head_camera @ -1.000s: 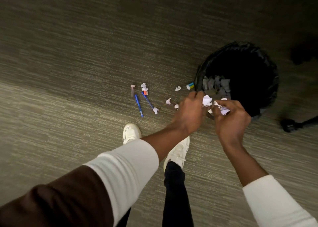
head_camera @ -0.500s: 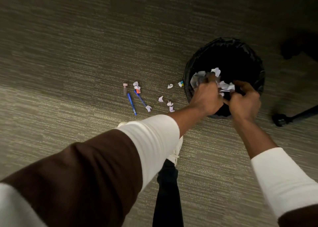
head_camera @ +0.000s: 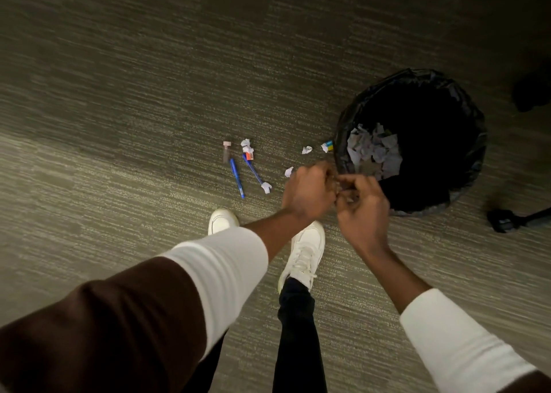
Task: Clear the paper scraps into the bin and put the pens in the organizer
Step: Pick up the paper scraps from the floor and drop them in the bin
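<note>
The black-lined bin (head_camera: 474, 124) stands on the carpet at the right, with crumpled paper (head_camera: 375, 151) lying inside its left half. My left hand (head_camera: 307, 193) and my right hand (head_camera: 363, 210) are pressed together at the bin's near-left rim, fingers curled, with no paper visible in them. Left of the hands lie two blue pens (head_camera: 237, 178) (head_camera: 253, 172) and a pink-capped clear pen (head_camera: 226, 151). Loose white scraps (head_camera: 307, 149) (head_camera: 288, 172) (head_camera: 266, 187) (head_camera: 247, 145), an orange bit (head_camera: 249, 156) and a blue-yellow bit (head_camera: 327, 146) lie between pens and bin. No organizer is in view.
My white shoes (head_camera: 222, 221) (head_camera: 307, 246) stand just below the pens and hands. A black chair caster (head_camera: 504, 221) sits right of the bin, and a dark shape (head_camera: 533, 88) is at the right edge. The floor is grey-green striped carpet.
The handful of scraps that both hands held over the bin now lies inside it. The hands have drawn back to the near rim, and the view has shifted slightly.
</note>
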